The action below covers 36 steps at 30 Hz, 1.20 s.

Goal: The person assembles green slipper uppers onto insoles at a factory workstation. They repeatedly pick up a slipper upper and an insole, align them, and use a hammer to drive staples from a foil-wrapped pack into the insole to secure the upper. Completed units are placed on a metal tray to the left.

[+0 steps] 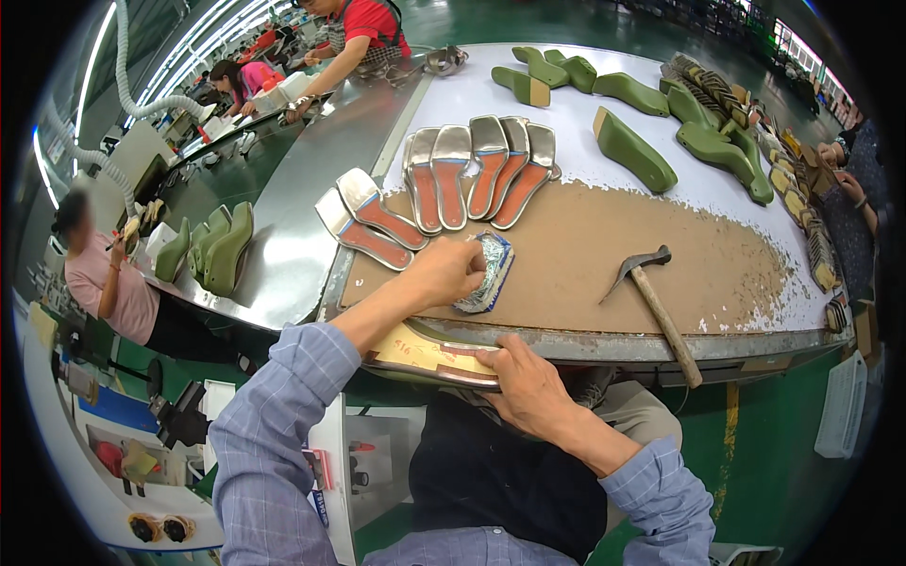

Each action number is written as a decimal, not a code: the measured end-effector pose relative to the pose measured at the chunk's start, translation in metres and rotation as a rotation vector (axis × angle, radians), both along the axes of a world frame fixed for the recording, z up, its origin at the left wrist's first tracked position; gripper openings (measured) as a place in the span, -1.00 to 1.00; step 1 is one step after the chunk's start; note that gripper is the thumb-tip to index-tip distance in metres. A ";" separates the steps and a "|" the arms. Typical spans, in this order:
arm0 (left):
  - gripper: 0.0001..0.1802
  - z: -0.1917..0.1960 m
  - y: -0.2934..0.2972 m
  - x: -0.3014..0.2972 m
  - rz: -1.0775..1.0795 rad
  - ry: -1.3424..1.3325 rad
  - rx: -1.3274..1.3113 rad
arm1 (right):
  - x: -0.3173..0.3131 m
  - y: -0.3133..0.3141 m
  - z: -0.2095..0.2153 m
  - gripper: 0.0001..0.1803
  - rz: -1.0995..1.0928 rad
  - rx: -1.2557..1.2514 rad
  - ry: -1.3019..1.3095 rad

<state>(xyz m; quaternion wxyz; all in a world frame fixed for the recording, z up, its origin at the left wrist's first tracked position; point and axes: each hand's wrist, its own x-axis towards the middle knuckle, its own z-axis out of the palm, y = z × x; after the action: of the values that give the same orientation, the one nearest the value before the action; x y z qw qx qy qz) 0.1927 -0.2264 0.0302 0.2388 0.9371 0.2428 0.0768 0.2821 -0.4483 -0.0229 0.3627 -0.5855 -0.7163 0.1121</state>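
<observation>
My right hand [530, 385] grips the end of a green shoe last [425, 358], which lies sole up against the table's front edge. A pale yellow insole with brown strips along its edges covers its sole. My left hand [447, 272] is over the left side of a small blue-edged tray [490, 275] of shiny, silvery small pieces, too small to name. Its fingers are pinched together; whatever they hold is hidden. To the right lies a hammer [651, 307] with a wooden handle, which sticks out past the table edge.
Behind my left hand several silver-and-red sandal soles [453, 179] lie fanned out. More green lasts [634, 151] lie at the far right, and others [225, 250] stand on the metal tabletop [283, 217] at left. A row of shoe parts [802, 203] lines the right edge. Co-workers [113, 274] work nearby.
</observation>
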 end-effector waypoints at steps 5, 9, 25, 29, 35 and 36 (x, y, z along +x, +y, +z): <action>-0.87 0.040 -0.036 -0.018 0.086 -0.190 -0.178 | 0.000 -0.002 0.006 -0.36 -0.022 -0.006 0.020; -0.89 0.040 -0.091 -0.056 0.024 -0.224 -0.253 | 0.003 -0.004 0.008 -0.38 -0.024 -0.036 0.038; -0.90 0.025 -0.096 -0.055 -0.043 -0.089 -0.167 | 0.180 -0.099 0.003 -0.45 -0.712 -0.184 0.122; -0.88 0.025 -0.096 -0.061 -0.025 -0.057 -0.195 | 0.108 -0.100 0.064 -0.49 -0.681 -0.185 0.911; -0.89 0.025 -0.099 -0.059 -0.075 -0.056 -0.138 | 0.069 -0.121 0.077 -0.47 -0.485 -0.131 0.802; -0.89 0.025 -0.099 -0.059 -0.082 -0.056 -0.125 | 0.067 -0.122 0.076 -0.47 -0.438 -0.106 0.718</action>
<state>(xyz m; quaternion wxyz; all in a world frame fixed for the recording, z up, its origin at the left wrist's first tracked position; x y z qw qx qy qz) 0.1340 -0.3252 0.0556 0.3065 0.9270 0.2018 0.0778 0.3487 -0.5707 0.0533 0.5740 -0.6655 -0.3962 0.2658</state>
